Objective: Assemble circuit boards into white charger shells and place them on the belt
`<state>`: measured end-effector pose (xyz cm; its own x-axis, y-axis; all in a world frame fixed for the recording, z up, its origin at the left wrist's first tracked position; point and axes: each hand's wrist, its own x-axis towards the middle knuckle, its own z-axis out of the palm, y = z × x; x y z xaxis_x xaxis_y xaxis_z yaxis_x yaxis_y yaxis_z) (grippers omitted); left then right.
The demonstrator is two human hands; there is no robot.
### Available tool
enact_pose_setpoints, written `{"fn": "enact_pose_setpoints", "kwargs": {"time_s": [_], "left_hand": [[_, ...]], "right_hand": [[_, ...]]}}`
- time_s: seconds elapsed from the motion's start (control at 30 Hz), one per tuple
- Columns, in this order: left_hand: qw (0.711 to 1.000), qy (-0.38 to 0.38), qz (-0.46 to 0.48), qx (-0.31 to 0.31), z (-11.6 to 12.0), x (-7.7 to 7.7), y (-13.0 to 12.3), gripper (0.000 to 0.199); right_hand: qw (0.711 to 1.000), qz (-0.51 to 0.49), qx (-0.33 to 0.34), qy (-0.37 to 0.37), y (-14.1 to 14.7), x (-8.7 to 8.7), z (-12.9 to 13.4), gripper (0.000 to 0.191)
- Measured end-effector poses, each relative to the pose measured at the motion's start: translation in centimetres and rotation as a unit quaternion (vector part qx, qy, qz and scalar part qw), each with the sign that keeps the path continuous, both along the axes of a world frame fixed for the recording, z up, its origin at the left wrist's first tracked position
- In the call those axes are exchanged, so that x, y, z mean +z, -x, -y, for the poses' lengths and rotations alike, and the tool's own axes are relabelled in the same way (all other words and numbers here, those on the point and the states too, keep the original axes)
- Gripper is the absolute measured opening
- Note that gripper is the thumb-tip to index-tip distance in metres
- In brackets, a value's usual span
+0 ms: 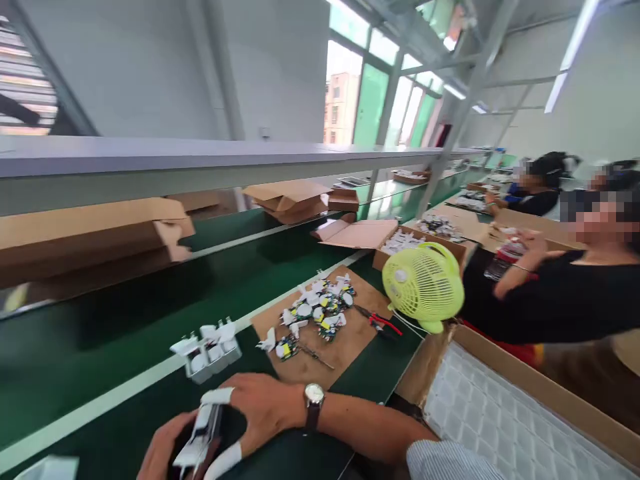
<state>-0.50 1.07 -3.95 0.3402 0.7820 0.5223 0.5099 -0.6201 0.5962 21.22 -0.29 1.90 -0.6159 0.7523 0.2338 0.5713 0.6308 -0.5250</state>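
Note:
At the bottom of the view my right hand (265, 410), with white covers on thumb and finger and a watch on the wrist, grips a white and grey device (203, 433). My left hand (167, 443) holds the same device from its left side. Just beyond, a grey holder with white parts (213, 353) stands on the green bench. Green circuit boards with white parts (320, 303) lie piled on a brown cardboard sheet (357, 343), beside red-handled pliers (380, 321) and a thin screwdriver (316, 355).
A yellow-green fan (424, 287) stands right of the boards. An open box with a white divided tray (500, 413) is at the lower right. Cardboard boxes (90, 233) sit under the long shelf (225, 157). A person in black (575, 293) holds a bottle at the right.

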Motion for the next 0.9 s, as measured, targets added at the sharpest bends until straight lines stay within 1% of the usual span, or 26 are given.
{"fn": "enact_pose_setpoints", "kwargs": {"time_s": [0.03, 0.1, 0.13, 0.2, 0.27, 0.33, 0.4, 0.47, 0.53, 0.6, 0.67, 0.77, 0.9], "left_hand": [[1.0, 0.001, 0.009, 0.026, 1.0, 0.3, 1.0, 0.029], [0.998, 0.02, 0.029, 0.048, 2.1, 1.0, 1.7, 0.032], [0.997, 0.036, 0.035, 0.054, 2.3, 1.2, 1.6, 0.036], [0.995, 0.078, 0.04, 0.052, 2.3, 1.3, 1.3, 0.047], [0.993, 0.093, 0.044, 0.053, 2.3, 1.1, 1.0, 0.049], [0.995, 0.085, 0.043, 0.042, 2.6, 1.0, 0.9, 0.044], [0.997, 0.059, 0.042, 0.02, 2.8, 1.1, 0.9, 0.037], [0.999, 0.021, 0.044, 0.0, 3.0, 1.3, 1.0, 0.028], [0.999, -0.01, 0.042, -0.016, 3.1, 1.6, 0.9, 0.02], [0.999, -0.021, 0.037, -0.025, 3.2, 1.8, 0.8, 0.016], [0.999, -0.011, 0.034, -0.027, 3.3, 1.9, 0.7, 0.015], [0.999, 0.015, 0.041, -0.028, 3.5, 2.0, 0.7, 0.016], [0.995, 0.07, 0.038, -0.063, 3.7, 2.4, 0.8, 0.016]], "right_hand": [[1.0, -0.01, -0.012, -0.012, 0.1, 0.0, 0.1, 0.076], [0.999, -0.02, -0.012, -0.031, 0.0, -0.1, 0.0, 0.077], [0.999, -0.024, -0.003, -0.035, -0.1, -0.1, -0.1, 0.075], [0.999, -0.041, 0.01, -0.029, -0.3, -0.1, -0.5, 0.066], [0.997, -0.074, 0.013, 0.0, -0.3, -0.1, -0.7, 0.062], [0.994, -0.107, 0.001, 0.027, -0.2, -0.4, -0.9, 0.063], [0.991, -0.126, -0.016, 0.034, -0.1, -1.0, -0.8, 0.063], [0.991, -0.134, -0.025, 0.016, 0.1, -1.7, -0.5, 0.062], [0.99, -0.14, -0.018, -0.015, 0.0, -2.5, -0.1, 0.06], [0.988, -0.149, -0.009, -0.043, -0.1, -3.1, 0.2, 0.059], [0.986, -0.157, -0.009, -0.058, -0.3, -3.4, 0.4, 0.057], [0.984, -0.161, -0.013, -0.07, -0.4, -3.4, 0.7, 0.055], [0.985, -0.163, -0.002, -0.057, -0.2, -3.1, 0.9, 0.051]]}}
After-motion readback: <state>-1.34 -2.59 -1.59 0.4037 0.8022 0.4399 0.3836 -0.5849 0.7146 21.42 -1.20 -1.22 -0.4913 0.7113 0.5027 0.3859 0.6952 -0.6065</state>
